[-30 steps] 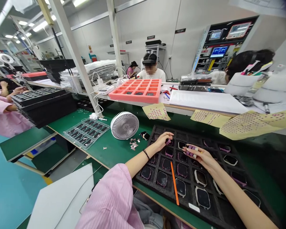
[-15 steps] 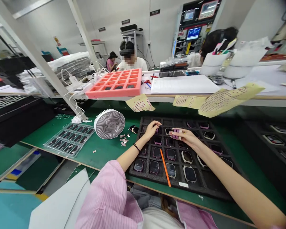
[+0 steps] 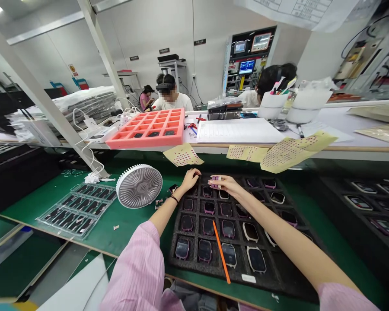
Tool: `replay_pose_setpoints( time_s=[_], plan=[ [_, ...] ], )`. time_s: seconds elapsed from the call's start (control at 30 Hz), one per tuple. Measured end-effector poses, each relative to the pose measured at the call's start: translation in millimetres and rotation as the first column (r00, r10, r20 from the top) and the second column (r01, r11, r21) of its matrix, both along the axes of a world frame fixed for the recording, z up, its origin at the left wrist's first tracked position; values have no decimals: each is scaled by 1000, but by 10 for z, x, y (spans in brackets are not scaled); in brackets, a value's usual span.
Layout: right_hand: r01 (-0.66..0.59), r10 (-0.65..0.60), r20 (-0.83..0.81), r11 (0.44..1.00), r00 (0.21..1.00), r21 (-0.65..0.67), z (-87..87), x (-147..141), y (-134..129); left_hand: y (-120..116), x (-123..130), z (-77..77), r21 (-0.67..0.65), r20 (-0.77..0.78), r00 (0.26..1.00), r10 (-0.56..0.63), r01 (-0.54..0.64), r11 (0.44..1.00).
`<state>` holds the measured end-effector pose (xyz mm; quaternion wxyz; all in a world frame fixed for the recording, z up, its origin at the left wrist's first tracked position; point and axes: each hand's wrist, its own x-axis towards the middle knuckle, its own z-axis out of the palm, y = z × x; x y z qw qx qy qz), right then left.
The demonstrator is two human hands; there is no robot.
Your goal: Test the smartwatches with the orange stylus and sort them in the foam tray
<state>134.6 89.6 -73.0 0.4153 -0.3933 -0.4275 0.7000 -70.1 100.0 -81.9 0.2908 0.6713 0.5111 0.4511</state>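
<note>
A black foam tray [image 3: 201, 271] holds rows of smartwatch cases with dark screens, some purple-framed, others pale. My left hand [image 3: 190, 179] is at its far left corner, fingers bent and drawn together; what they pinch, if anything, is too small to see. Over the back rows, just to the right, my right hand [image 3: 226, 184] has its fingers pressed together, with purple and white coverings at the fingertips. Anything between them is hidden. Below it sit a purple watch case [image 3: 209, 207] and a pale one [image 3: 224, 194]. An orange stick [image 3: 221, 252] lies across the tray's front.
Left of the tray stands a round white fan [image 3: 139, 186], with small pinkish pieces [image 3: 158, 203] beside it. A clear tray of black parts [image 3: 79, 207] lies farther left. The shelf above carries a pink foam tray [image 3: 178, 129]; yellow sheets [image 3: 184, 154] hang from its edge. Co-workers sit beyond.
Both hands have moved left and toward the back of the tray, my left hand ending at its far left corner. The camera view has shifted too.
</note>
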Motion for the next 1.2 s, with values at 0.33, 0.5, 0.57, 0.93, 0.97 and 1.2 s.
replay_pose_setpoints(
  time_s=[0.33, 0.5, 0.57, 0.93, 0.97, 1.2],
  plan=[
    [-32, 30, -38, 999, 999, -37, -64, 35, 127, -129, 145, 140, 17, 3, 983, -182, 182, 983],
    [-7, 6, -51, 1000, 999, -8, -41, 184, 132, -139, 504, 267, 15, 64, 879, -472, 472, 882],
    [33, -32, -47, 999, 998, 14, -46, 258, 134, -75, 630, 259, 4, 56, 878, -475, 475, 880],
    [225, -283, 191, 934, 940, 276, -97, 697, 345, 222, 877, 202, 10, -87, 933, -350, 352, 936],
    [213, -292, 228, 924, 929, 316, -101, 685, 376, 226, 859, 210, 12, -106, 935, -338, 341, 940],
    [55, -373, 469, 825, 801, 562, -145, 631, 483, 186, 544, 298, 54, -240, 947, -212, 231, 972]
  ],
)
